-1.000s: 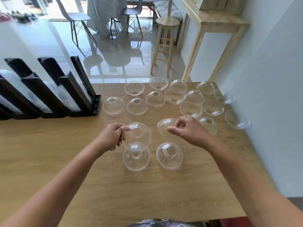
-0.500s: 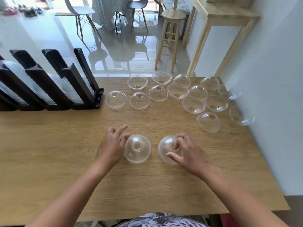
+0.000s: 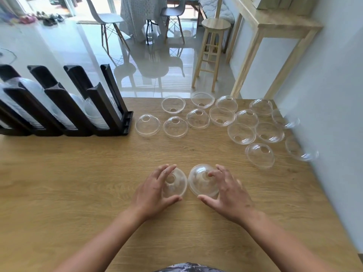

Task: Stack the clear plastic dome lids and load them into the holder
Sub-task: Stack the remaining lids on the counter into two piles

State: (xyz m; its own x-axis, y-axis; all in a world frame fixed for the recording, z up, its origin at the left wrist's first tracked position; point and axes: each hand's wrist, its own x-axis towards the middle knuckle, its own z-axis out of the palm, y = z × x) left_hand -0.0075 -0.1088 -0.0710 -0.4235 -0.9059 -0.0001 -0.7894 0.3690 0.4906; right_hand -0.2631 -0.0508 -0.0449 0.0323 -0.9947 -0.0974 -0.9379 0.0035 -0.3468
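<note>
Evidently to gather them for nesting, the left hand and right hand each cup, fingers spread around, one dome lid well nearer than the holder, side by side.

There is one view only, from a wide-angle camera on the person's head. It looks forward and steeply down across the wooden table, close enough that both forearms run in from the bottom edge. Straight lines bow toward the frame's edges. Beyond the table's far edge it takes in the glossy tiled floor and a wooden stool.
</note>
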